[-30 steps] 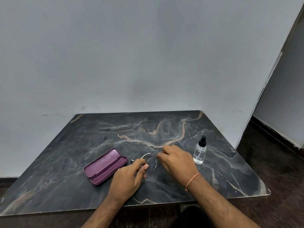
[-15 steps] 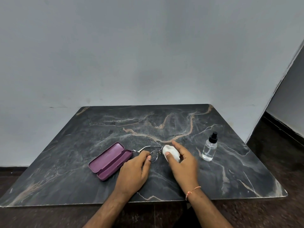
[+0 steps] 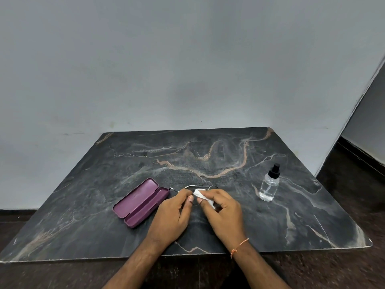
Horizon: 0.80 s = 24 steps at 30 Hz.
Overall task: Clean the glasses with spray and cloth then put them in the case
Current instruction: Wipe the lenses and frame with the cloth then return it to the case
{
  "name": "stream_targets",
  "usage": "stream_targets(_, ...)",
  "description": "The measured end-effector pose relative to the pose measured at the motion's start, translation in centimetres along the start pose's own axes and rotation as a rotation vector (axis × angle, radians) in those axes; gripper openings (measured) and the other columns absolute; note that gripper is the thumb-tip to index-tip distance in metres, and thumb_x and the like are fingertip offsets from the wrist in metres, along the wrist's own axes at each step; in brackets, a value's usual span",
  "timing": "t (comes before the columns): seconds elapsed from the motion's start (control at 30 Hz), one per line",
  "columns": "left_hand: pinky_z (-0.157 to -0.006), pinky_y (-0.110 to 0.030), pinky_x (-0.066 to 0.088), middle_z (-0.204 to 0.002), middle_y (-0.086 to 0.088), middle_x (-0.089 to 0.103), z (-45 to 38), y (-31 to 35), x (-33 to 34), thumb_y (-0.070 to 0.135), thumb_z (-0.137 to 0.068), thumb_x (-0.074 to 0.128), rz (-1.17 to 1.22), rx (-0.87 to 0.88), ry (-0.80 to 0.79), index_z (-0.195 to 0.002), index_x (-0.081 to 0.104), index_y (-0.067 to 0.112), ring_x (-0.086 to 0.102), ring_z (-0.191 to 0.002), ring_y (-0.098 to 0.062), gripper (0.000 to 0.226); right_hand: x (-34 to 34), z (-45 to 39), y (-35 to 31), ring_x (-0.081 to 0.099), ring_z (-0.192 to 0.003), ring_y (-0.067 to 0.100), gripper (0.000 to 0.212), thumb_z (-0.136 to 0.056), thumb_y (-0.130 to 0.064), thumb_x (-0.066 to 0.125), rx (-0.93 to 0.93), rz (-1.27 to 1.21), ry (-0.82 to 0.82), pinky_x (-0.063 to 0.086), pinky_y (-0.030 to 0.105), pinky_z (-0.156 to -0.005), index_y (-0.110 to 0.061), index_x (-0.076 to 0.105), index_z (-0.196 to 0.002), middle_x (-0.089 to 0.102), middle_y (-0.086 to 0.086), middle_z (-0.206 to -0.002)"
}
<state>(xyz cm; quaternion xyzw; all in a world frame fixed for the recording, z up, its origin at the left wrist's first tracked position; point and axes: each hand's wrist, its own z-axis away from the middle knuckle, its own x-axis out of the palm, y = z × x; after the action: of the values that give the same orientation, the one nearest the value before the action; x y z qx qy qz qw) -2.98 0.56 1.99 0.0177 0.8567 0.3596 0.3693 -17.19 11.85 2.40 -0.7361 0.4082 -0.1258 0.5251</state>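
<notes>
Thin metal-framed glasses (image 3: 200,186) lie between my hands near the table's middle; only the top of the frame and one temple show. My left hand (image 3: 174,213) pinches the frame's left side. My right hand (image 3: 224,211) holds a white cloth (image 3: 203,196) pressed against a lens. The purple case (image 3: 141,202) lies open and empty just left of my left hand. A clear spray bottle (image 3: 269,186) with a black nozzle stands upright to the right, apart from both hands.
The dark marble table (image 3: 291,222) has its front edge just below my wrists and a right edge past the bottle. A grey wall rises behind it. Dark floor lies to the right.
The white cloth has come into my right hand and moved left onto the lens beside my left fingers. My left hand keeps its hold on the frame. The camera view has shifted slightly.
</notes>
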Motion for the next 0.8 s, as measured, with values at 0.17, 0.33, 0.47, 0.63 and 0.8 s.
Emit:
stream_targets(0.17, -0.063, -0.024, 0.050, -0.077, 0.013, 0.070, 0.06, -0.32, 0.00, 0.045, -0.111, 0.046, 0.044, -0.004, -0.008, -0.110, 0.063, 0.037, 0.068, -0.068, -0.008, 0.019, 0.19, 0.36, 0.14, 0.076, -0.096, 0.003, 0.028, -0.091, -0.013, 0.083, -0.043, 0.048, -0.020, 0.055, 0.012, -0.078, -0.032, 0.087, -0.110, 0.080, -0.019, -0.103)
stream_targets(0.33, -0.056, -0.012, 0.036, -0.070, 0.013, 0.063, -0.01, -0.35, 0.12, 0.046, -0.113, 0.045, 0.019, 0.007, -0.012, -0.104, 0.058, 0.043, 0.057, -0.057, -0.010, 0.016, 0.19, -0.20, 0.42, 0.073, -0.100, -0.009, 0.029, -0.092, -0.015, 0.083, 0.026, 0.069, 0.097, 0.050, 0.004, -0.084, -0.039, 0.085, -0.109, 0.077, -0.032, -0.107)
stream_targets(0.47, -0.059, -0.013, 0.040, -0.078, 0.014, 0.069, -0.01, -0.53, -0.02, 0.045, -0.113, 0.046, 0.024, 0.012, -0.030, -0.110, 0.062, 0.042, 0.065, -0.064, -0.008, 0.016, 0.43, 0.32, 0.40, 0.076, -0.099, -0.001, 0.027, -0.091, -0.016, 0.082, -0.056, 0.058, 0.006, 0.054, 0.010, -0.082, -0.034, 0.086, -0.111, 0.080, -0.024, -0.104)
stream_targets(0.63, -0.057, -0.012, 0.036, -0.074, 0.015, 0.067, 0.07, -0.43, 0.09, 0.046, -0.113, 0.046, 0.014, 0.015, -0.026, -0.108, 0.061, 0.042, 0.062, -0.060, -0.007, 0.017, 0.39, 0.32, 0.74, 0.075, -0.094, -0.005, 0.026, -0.088, -0.017, 0.083, 0.026, 0.053, 0.077, 0.055, 0.010, -0.079, -0.038, 0.087, -0.102, 0.080, -0.028, -0.098)
stream_targets(0.8, -0.055, -0.011, 0.035, -0.069, 0.016, 0.062, 0.12, -0.32, 0.03, 0.047, -0.112, 0.046, 0.016, 0.008, -0.019, -0.105, 0.060, 0.041, 0.056, -0.055, -0.007, 0.018, 0.25, -0.07, 0.75, 0.073, -0.099, -0.009, 0.025, -0.092, -0.019, 0.083, 0.026, 0.077, 0.119, 0.052, 0.006, -0.084, -0.038, 0.085, -0.107, 0.078, -0.030, -0.104)
